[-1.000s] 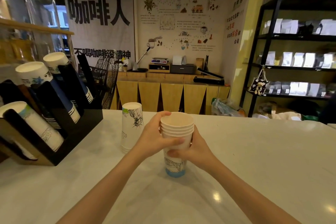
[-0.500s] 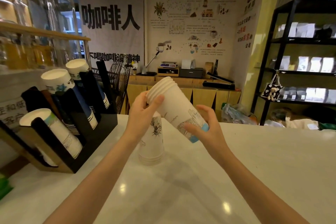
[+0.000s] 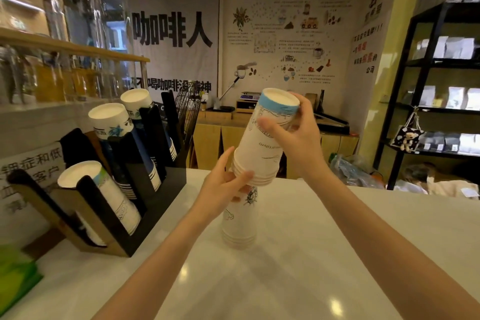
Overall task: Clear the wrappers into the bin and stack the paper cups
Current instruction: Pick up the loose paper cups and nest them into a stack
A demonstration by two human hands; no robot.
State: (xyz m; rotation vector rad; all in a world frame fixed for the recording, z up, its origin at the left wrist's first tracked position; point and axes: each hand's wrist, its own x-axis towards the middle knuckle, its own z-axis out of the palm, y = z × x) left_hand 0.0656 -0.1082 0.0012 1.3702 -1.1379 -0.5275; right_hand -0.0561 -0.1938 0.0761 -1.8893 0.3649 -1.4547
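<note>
I hold a nested stack of white paper cups [image 3: 265,148] upside down in the air, its blue-banded base pointing up. My right hand [image 3: 298,143] grips the stack near its base. My left hand [image 3: 226,187] holds the rims at the bottom. Directly below stands a second upside-down stack of printed paper cups [image 3: 240,223] on the white counter [image 3: 311,254]; the held rims hover just over its top. No wrappers or bin are in view.
A black cup dispenser rack [image 3: 145,205] with several sleeves of cups stands at the counter's left. A green object [image 3: 15,275] lies at the lower left. Black shelving [image 3: 441,101] with bags is at the right. A wooden counter lies beyond.
The stack held upright on the counter was lifted, tipped over and is now inverted above the other stack. My head turned slightly left, closer to the rack.
</note>
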